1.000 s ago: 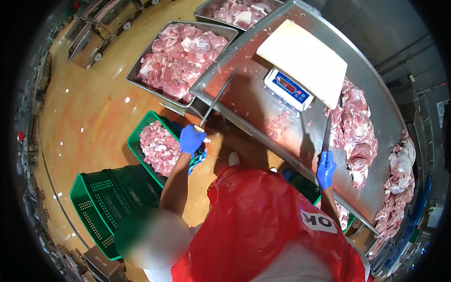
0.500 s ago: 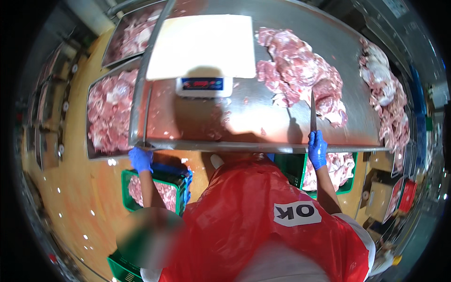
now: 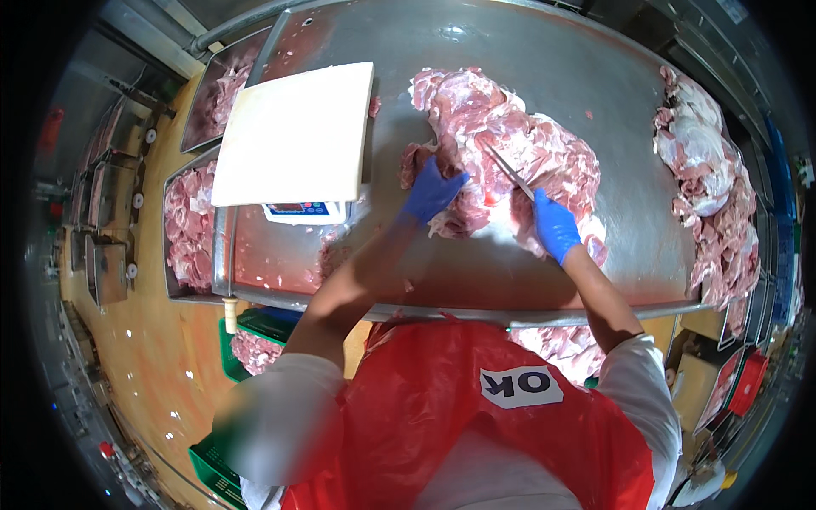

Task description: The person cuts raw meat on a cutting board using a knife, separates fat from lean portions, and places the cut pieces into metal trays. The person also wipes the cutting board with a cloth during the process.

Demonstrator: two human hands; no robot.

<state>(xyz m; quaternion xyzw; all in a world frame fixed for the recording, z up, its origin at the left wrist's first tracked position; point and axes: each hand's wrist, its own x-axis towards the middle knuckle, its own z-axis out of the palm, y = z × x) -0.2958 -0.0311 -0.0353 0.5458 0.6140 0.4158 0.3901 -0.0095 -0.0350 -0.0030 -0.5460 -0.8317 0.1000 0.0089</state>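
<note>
a metal table [image 3: 642, 255] bears meat [image 3: 531, 140] over ochre flooring [image 3: 157, 348].

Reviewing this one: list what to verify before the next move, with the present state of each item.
1. Blue-gloved right hand grips the slim, metal-bladed knife: ok.
2. Blue-gloved left hand at the left side of the central heap of pink-and-white raw meat: ok.
3. Gap between left hand and knife: ok.
4. Heap resting on the grey metal table: ok.
5. Rectangular white board apart from that heap: ok.
6. Knife tip in the meat or only on it: cannot tell.
</note>
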